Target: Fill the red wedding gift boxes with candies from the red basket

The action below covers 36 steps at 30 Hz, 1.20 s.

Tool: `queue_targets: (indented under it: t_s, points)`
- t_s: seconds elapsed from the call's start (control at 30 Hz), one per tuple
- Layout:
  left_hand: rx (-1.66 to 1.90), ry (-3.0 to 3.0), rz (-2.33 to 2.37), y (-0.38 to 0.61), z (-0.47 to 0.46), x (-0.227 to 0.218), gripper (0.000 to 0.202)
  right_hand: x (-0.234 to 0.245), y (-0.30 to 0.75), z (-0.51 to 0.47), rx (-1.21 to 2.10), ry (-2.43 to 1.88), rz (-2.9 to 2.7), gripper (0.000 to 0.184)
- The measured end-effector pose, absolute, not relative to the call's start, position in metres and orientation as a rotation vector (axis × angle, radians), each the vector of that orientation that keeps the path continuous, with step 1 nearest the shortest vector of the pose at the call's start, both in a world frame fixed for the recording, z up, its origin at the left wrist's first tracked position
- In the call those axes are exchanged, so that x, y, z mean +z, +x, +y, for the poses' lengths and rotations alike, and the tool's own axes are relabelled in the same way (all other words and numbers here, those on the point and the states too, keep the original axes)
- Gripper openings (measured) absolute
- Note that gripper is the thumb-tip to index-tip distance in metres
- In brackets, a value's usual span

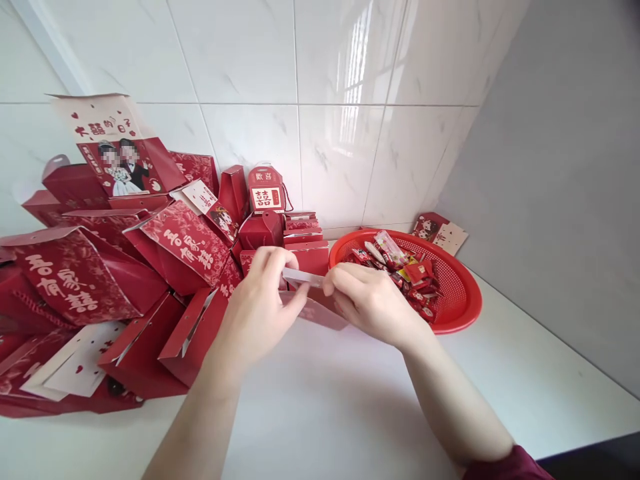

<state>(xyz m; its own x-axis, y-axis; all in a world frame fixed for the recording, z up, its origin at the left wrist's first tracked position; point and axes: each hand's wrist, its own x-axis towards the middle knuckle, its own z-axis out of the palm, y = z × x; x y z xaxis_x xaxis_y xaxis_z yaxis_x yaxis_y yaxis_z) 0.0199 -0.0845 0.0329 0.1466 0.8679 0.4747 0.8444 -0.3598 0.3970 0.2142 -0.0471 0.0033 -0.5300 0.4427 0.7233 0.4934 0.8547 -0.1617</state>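
Between the piled red boxes [183,243] and the red basket [469,300], over the white table [320,413], I have a small carton [321,315] in both hands. My left hand [265,297] pinches its pale top edge [301,275] between thumb and fingers; my right hand [370,300] closes on the other end, fingertips partly hidden from me. I judge it light, thin card: stiff along folds, easily dented on flat faces, perhaps slick. I'd grip the folded edges gently, not squeeze the walls.
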Motion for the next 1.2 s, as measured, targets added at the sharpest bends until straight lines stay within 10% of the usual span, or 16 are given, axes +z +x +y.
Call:
queue_targets:
  t_s: [0.3, 0.53, 0.83, 1.2]
  points:
    - [0.824, 2.532, 1.617, 0.013, -0.112, 0.043, 0.102, 0.002, 0.22, -0.042, -0.185, -0.502, -1.996, 0.023]
    - [0.682, 2.552, 1.598, 0.008, -0.112, 0.045, 0.098, -0.002, 0.216, -0.04, -0.112, -0.489, -2.018, 0.022]
    - [0.547, 2.325, 1.509, -0.008, -0.045, 0.022, 0.026, -0.033, 0.19, -0.005, 0.32, -0.777, -2.309, 0.014]
    - [0.326, 2.178, 1.547, -0.011, -0.04, 0.018, 0.04, -0.024, 0.197, -0.008, 0.197, -0.79, -2.445, 0.027]
